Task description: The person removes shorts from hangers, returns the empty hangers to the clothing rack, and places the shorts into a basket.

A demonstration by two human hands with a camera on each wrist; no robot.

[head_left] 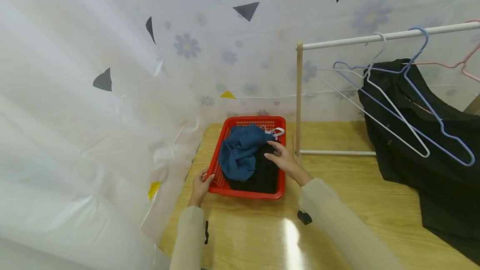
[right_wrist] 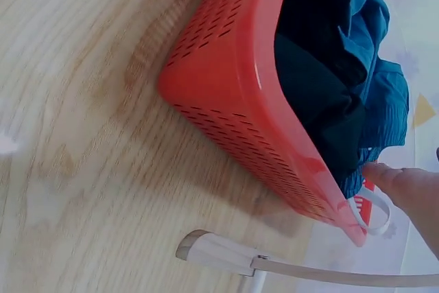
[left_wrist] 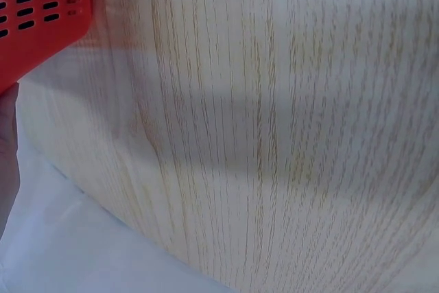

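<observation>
Beige sleeves (head_left: pixel 189 232) nearest. Left grip (head_left: pixel 200 185) pinches red perforated plastic basket (head_left: pixel 243 193), near left; right grip (head_left: pixel 283 158) spread, touching crumpled blue cloth garment (head_left: pixel 238 149); best gathered firmly.

Right here, right now, I can read nothing: not one word, label, brand, number or sign on anything in front of me!

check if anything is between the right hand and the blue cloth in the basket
Nothing visible is: the right hand reaches in over the rim of the red basket, right up to the blue cloth.
</observation>
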